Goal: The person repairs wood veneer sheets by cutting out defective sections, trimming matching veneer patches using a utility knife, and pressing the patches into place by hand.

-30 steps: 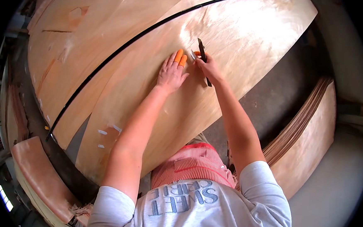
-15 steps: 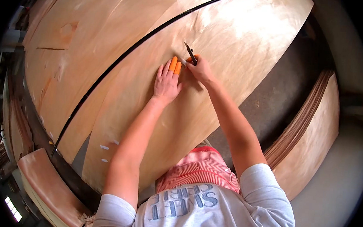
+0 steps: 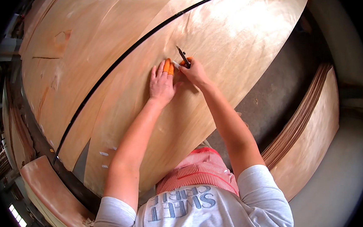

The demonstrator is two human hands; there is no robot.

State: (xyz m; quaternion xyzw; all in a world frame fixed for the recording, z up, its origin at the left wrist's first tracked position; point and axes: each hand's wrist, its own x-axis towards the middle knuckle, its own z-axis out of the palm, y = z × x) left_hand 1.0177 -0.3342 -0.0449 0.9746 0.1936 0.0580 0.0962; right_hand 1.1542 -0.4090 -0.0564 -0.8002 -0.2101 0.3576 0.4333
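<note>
My left hand (image 3: pixel 162 85) lies flat on a large pale wood veneer sheet (image 3: pixel 147 132), fingers stretched forward. Orange finger covers (image 3: pixel 168 67) sit on two of its fingers. Just to the right, my right hand (image 3: pixel 194 72) is closed around what looks like a dark utility knife (image 3: pixel 182 55), its pointed end aimed up and to the left, away from the surface. A small white strip (image 3: pixel 176 65) shows between that hand's fingertips, close to the left fingertips; what it is I cannot make out. Orange also covers a right finger, partly hidden.
A long black strip (image 3: pixel 122 56) crosses the veneer in a curve. Stacked veneer sheets (image 3: pixel 301 133) stand at the right, beyond a dark floor gap (image 3: pixel 257 103). More reddish sheets (image 3: pixel 54 189) lie at lower left. Small white labels (image 3: pixel 104 153) stick to the near veneer.
Both hands appear slightly further left and lower in view, along with a small shift of the whole scene. The right hand still holds the utility knife; the left stays flat.
</note>
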